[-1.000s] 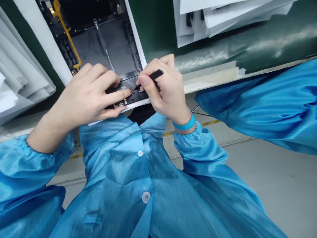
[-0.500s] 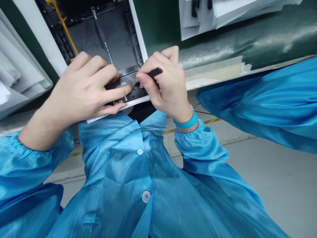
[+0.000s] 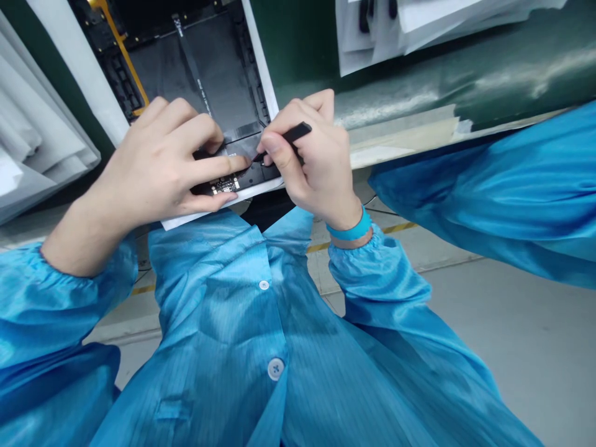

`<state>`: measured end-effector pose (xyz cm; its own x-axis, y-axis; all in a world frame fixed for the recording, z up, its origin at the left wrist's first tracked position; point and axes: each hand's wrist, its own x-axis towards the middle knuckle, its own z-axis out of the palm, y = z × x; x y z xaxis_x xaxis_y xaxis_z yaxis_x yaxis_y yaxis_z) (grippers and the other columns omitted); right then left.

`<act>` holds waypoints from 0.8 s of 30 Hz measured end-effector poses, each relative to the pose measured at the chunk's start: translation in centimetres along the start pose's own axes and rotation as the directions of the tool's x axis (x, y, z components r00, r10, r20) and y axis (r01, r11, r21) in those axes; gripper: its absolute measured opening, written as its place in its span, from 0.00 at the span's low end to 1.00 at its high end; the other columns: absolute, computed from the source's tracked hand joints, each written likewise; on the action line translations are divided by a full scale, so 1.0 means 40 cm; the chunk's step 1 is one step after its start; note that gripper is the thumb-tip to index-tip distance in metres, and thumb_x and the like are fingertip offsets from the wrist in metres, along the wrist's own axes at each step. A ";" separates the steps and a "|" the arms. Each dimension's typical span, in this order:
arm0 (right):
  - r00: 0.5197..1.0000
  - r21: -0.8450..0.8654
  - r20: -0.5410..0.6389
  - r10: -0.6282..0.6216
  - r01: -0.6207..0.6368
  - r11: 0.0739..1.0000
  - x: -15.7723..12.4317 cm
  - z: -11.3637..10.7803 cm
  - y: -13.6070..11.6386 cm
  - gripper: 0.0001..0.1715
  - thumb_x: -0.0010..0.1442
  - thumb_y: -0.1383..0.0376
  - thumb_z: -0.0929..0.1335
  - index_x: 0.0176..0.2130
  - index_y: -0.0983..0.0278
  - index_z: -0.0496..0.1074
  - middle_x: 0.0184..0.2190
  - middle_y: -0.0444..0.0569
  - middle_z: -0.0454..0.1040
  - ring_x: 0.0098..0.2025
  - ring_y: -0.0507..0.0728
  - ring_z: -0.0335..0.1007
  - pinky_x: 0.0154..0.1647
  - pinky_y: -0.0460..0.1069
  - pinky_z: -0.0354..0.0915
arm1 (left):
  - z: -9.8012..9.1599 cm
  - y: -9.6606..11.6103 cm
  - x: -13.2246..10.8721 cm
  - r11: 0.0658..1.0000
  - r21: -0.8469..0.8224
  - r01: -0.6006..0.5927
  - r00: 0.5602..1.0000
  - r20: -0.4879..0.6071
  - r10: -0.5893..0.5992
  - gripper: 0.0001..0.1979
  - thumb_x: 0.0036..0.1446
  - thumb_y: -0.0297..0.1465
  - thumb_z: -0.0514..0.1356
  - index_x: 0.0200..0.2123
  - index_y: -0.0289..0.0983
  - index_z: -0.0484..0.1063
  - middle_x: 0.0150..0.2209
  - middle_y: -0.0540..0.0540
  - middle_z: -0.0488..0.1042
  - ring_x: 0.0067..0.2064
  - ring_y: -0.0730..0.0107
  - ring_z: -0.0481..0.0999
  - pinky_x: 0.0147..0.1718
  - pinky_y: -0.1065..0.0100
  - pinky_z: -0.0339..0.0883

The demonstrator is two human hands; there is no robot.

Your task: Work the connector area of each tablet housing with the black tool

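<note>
An opened black electronic device (image 3: 214, 74), which looks like a tablet, lies with its inside up, showing a grey flat panel, a ribbon cable (image 3: 192, 65) and an orange flex cable (image 3: 125, 54). My left hand (image 3: 162, 161) rests across its near end with the fingers apart; the index fingertip touches the black strip there. Beside that finger shows a small circuit board (image 3: 226, 184). In my right hand (image 3: 311, 158), thumb and fingers pinch a slim black spudger (image 3: 295, 133). Its narrow tip meets the strip right at my left index fingertip; the exact contact spot is hidden.
White paper (image 3: 205, 218) lies under the device on a green mat (image 3: 298, 56). White sheets or bags stand at left (image 3: 41, 118) and upper right (image 3: 372, 37), the latter with dark parts. Blue sleeves of another person (image 3: 503, 186) reach in at right, near the table edge.
The spudger has shifted slightly, with its rear end a little farther right and up. My left hand has slid a touch, and more of the small circuit board shows.
</note>
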<state>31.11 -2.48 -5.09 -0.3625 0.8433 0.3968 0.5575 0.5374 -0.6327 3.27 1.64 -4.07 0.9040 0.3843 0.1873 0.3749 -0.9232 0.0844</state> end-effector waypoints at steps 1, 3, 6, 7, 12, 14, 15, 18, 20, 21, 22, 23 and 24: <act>1.000 0.009 0.007 0.019 -0.019 1.000 0.000 -0.001 -0.001 0.26 0.84 0.48 0.55 0.40 0.52 0.70 0.33 0.50 0.81 0.42 0.66 0.77 0.58 0.66 0.70 | 0.000 0.000 0.002 1.000 0.004 -0.002 1.000 -0.007 0.002 0.26 0.78 0.53 0.62 0.66 0.43 0.80 0.47 0.39 0.75 0.49 0.53 0.71 0.44 0.56 0.63; 0.997 0.001 0.025 0.072 -0.072 0.997 -0.001 -0.001 -0.003 0.27 0.83 0.47 0.55 0.40 0.51 0.71 0.34 0.51 0.81 0.44 0.67 0.77 0.60 0.67 0.69 | -0.001 0.002 0.006 1.000 0.013 0.000 1.000 -0.016 0.000 0.26 0.79 0.53 0.61 0.66 0.43 0.80 0.46 0.40 0.74 0.48 0.55 0.70 0.43 0.57 0.61; 0.997 -0.018 0.022 0.076 -0.076 0.997 -0.001 -0.001 -0.004 0.26 0.83 0.47 0.55 0.40 0.51 0.71 0.33 0.50 0.81 0.44 0.68 0.77 0.59 0.67 0.70 | -0.002 0.007 0.013 1.000 0.010 0.005 0.999 -0.037 -0.005 0.26 0.79 0.53 0.60 0.65 0.42 0.81 0.45 0.41 0.74 0.47 0.56 0.69 0.42 0.58 0.59; 0.999 -0.010 0.010 0.046 -0.046 0.999 -0.001 -0.001 -0.003 0.24 0.84 0.49 0.55 0.40 0.51 0.70 0.32 0.50 0.80 0.43 0.67 0.77 0.58 0.66 0.70 | -0.001 0.009 0.014 1.000 0.004 0.009 0.998 -0.056 -0.009 0.26 0.79 0.54 0.60 0.64 0.42 0.81 0.45 0.41 0.75 0.47 0.57 0.68 0.42 0.58 0.58; 0.997 0.045 -0.060 -0.050 0.053 0.998 -0.001 0.003 0.001 0.19 0.84 0.54 0.59 0.40 0.52 0.69 0.31 0.47 0.78 0.41 0.66 0.76 0.55 0.64 0.69 | 0.003 0.018 0.018 1.000 -0.019 0.013 0.991 -0.135 -0.016 0.25 0.79 0.54 0.62 0.60 0.41 0.83 0.43 0.41 0.76 0.46 0.56 0.69 0.40 0.57 0.56; 0.996 0.078 -0.073 -0.044 0.049 0.996 -0.003 0.006 0.002 0.19 0.84 0.53 0.60 0.41 0.52 0.70 0.31 0.46 0.78 0.42 0.66 0.76 0.56 0.64 0.68 | 0.002 0.020 0.018 0.999 -0.023 0.022 0.995 -0.099 -0.024 0.25 0.79 0.54 0.61 0.60 0.41 0.83 0.44 0.40 0.76 0.46 0.56 0.70 0.41 0.57 0.58; 0.997 0.084 -0.065 -0.032 0.038 0.996 -0.004 0.006 0.002 0.19 0.84 0.52 0.60 0.41 0.52 0.71 0.32 0.47 0.78 0.42 0.66 0.76 0.57 0.64 0.68 | 0.000 0.021 0.018 0.999 -0.021 0.028 0.996 -0.086 -0.030 0.25 0.79 0.54 0.61 0.60 0.41 0.84 0.44 0.40 0.76 0.46 0.56 0.70 0.41 0.57 0.59; 1.000 0.027 -0.013 0.022 -0.022 0.999 -0.006 0.003 -0.001 0.23 0.84 0.50 0.57 0.41 0.51 0.71 0.32 0.49 0.78 0.45 0.68 0.76 0.58 0.65 0.68 | -0.005 0.023 0.019 1.000 0.006 0.025 0.996 -0.089 -0.025 0.25 0.79 0.53 0.61 0.59 0.40 0.84 0.44 0.40 0.75 0.46 0.57 0.70 0.42 0.57 0.62; 0.999 -0.014 -0.001 0.033 -0.033 0.999 -0.005 0.000 -0.003 0.23 0.84 0.49 0.56 0.41 0.51 0.71 0.32 0.49 0.78 0.45 0.68 0.76 0.58 0.65 0.69 | -0.008 0.024 0.019 0.999 0.036 0.025 0.996 -0.088 -0.022 0.26 0.80 0.54 0.59 0.58 0.40 0.84 0.43 0.41 0.75 0.45 0.57 0.71 0.42 0.57 0.64; 1.000 -0.014 -0.004 0.020 -0.020 1.000 -0.005 0.000 -0.004 0.23 0.85 0.50 0.56 0.41 0.51 0.70 0.31 0.48 0.78 0.44 0.67 0.76 0.57 0.64 0.69 | -0.009 0.025 0.019 0.999 0.044 0.022 0.997 -0.071 -0.019 0.26 0.81 0.54 0.57 0.58 0.40 0.84 0.43 0.41 0.74 0.45 0.57 0.72 0.42 0.57 0.65; 1.000 -0.004 -0.012 0.001 -0.001 1.000 -0.004 0.001 -0.003 0.22 0.85 0.51 0.57 0.41 0.51 0.69 0.31 0.47 0.78 0.44 0.66 0.76 0.57 0.63 0.69 | -0.011 0.025 0.019 0.999 0.047 0.023 0.999 -0.050 -0.021 0.27 0.81 0.54 0.56 0.59 0.40 0.83 0.44 0.41 0.74 0.46 0.56 0.73 0.42 0.57 0.66; 0.999 0.010 -0.025 -0.023 0.023 1.000 -0.004 0.004 -0.002 0.21 0.85 0.53 0.57 0.41 0.51 0.69 0.32 0.46 0.79 0.43 0.65 0.76 0.57 0.62 0.68 | -0.012 0.026 0.018 0.999 0.046 0.027 0.999 -0.034 -0.026 0.28 0.82 0.54 0.54 0.60 0.40 0.83 0.44 0.41 0.74 0.46 0.56 0.74 0.43 0.56 0.67; 0.998 0.021 -0.046 -0.050 0.051 0.998 -0.003 0.007 0.001 0.20 0.86 0.54 0.58 0.41 0.52 0.69 0.33 0.46 0.79 0.43 0.65 0.75 0.56 0.62 0.68 | -0.013 0.025 0.017 0.999 0.042 0.030 0.999 -0.022 -0.029 0.28 0.82 0.54 0.53 0.60 0.40 0.83 0.45 0.42 0.73 0.47 0.56 0.75 0.44 0.56 0.68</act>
<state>30.95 -2.58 -5.36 -0.3549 0.8149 0.4582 0.5225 0.5793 -0.6256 4.17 0.97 -3.36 0.8882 0.4108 0.2060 0.4098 -0.9108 0.0491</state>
